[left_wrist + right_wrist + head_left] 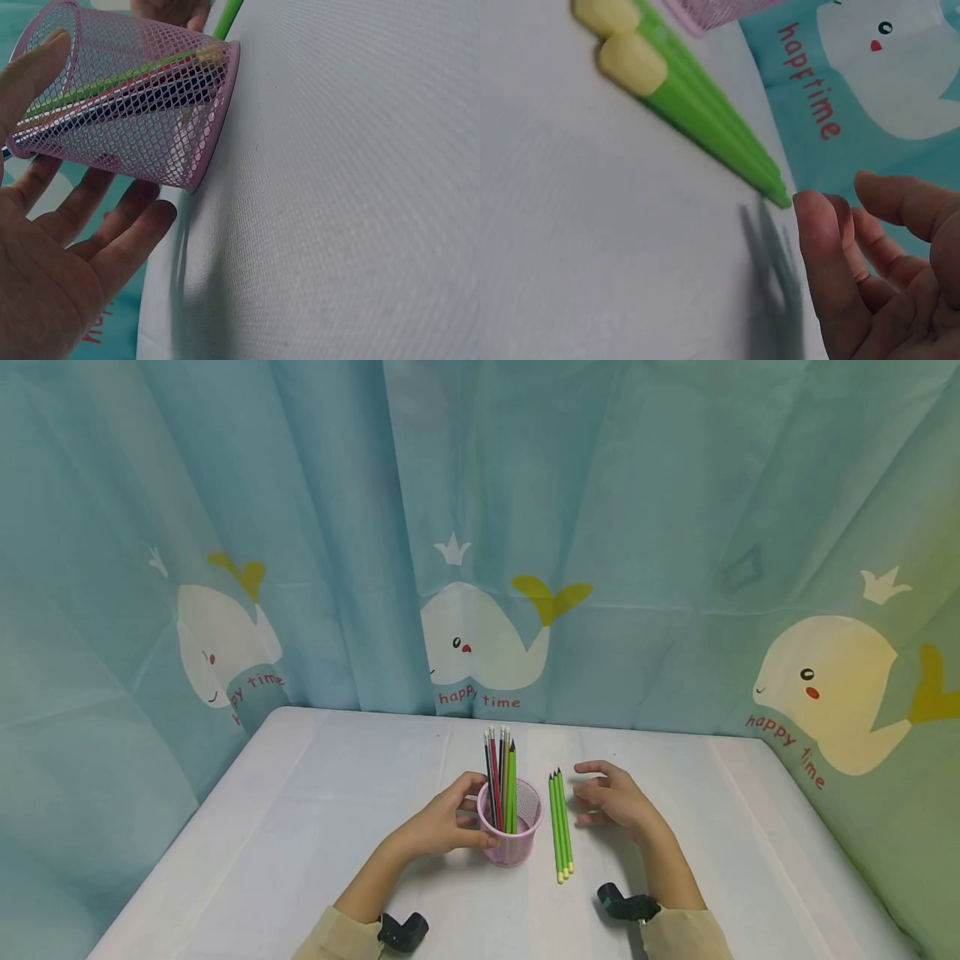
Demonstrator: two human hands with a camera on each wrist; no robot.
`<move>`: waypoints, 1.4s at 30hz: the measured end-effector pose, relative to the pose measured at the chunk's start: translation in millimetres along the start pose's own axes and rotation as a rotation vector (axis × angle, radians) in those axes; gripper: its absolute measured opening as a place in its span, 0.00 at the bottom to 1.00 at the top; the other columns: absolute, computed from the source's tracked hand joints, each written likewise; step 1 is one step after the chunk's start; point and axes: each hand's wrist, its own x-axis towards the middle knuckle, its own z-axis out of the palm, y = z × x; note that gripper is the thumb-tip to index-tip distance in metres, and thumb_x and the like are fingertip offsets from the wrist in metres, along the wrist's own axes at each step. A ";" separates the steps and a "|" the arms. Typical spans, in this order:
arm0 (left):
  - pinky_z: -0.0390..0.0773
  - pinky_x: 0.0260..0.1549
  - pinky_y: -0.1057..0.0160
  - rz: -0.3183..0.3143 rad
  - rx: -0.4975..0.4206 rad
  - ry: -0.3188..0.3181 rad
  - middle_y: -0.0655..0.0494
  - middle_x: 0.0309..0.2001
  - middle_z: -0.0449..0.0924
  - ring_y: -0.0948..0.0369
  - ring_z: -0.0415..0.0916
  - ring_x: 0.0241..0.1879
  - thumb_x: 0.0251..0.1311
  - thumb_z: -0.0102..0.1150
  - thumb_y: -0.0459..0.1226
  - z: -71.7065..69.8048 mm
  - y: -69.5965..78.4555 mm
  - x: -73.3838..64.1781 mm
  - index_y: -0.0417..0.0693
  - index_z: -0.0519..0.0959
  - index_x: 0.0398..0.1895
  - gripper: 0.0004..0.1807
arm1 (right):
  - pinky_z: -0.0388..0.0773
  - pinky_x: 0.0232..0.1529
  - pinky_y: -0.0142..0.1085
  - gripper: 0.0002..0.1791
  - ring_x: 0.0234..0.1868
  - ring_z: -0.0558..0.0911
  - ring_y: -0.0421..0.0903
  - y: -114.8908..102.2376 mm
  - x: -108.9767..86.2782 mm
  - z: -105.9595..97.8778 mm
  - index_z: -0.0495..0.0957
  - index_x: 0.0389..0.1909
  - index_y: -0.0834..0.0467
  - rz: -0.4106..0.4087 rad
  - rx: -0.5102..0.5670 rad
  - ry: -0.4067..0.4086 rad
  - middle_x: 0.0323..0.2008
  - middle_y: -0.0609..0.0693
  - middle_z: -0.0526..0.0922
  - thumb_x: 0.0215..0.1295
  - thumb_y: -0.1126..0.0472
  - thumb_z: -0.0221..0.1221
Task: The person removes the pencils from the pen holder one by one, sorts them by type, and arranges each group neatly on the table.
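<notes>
My left hand (442, 822) holds a pink mesh pencil cup (510, 853) from its left side, thumb at the front and fingers around the back. In the left wrist view the thumb lies against the cup (142, 163) near its rim. Black, red and green pencils (511, 785) stand upright in it, leaning to the left. Just right of the cup, several green pencils (561, 827) with pale yellow ends lie side by side, dark tips pointing away. My right hand (617, 799) hovers to their right, fingers loosely bent, holding nothing.
A white-covered table (300, 827) carries everything. Behind it hangs a blue-green curtain (660, 510) with white whale prints, close to the table's far edge. Each wrist wears a black camera strap, such as the right wrist camera (628, 904).
</notes>
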 end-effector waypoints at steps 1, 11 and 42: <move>0.77 0.62 0.55 0.003 -0.002 0.000 0.44 0.63 0.69 0.49 0.75 0.59 0.51 0.73 0.31 0.0 -0.3 -0.2 0.44 0.62 0.65 0.40 | 0.88 0.34 0.42 0.27 0.37 0.81 0.47 -1.9 -1.6 0.5 0.66 0.67 0.62 -0.011 0.004 -0.007 0.41 0.57 0.80 0.68 0.64 0.60; 0.77 0.61 0.55 -0.008 -0.017 -0.007 0.45 0.62 0.69 0.50 0.75 0.59 0.51 0.73 0.31 2.8 -3.5 -2.4 0.46 0.63 0.64 0.39 | 0.88 0.40 0.45 0.28 0.44 0.83 0.52 -20.5 -11.7 9.6 0.65 0.66 0.64 -0.091 0.036 -0.080 0.49 0.66 0.79 0.69 0.62 0.59; 0.77 0.61 0.52 0.016 -0.010 -0.011 0.43 0.63 0.69 0.47 0.75 0.60 0.52 0.72 0.31 0.1 0.5 -0.3 0.43 0.62 0.65 0.38 | 0.80 0.53 0.44 0.25 0.55 0.78 0.57 -40.3 -18.8 59.0 0.71 0.67 0.56 -0.299 -0.010 -0.229 0.52 0.60 0.80 0.74 0.52 0.56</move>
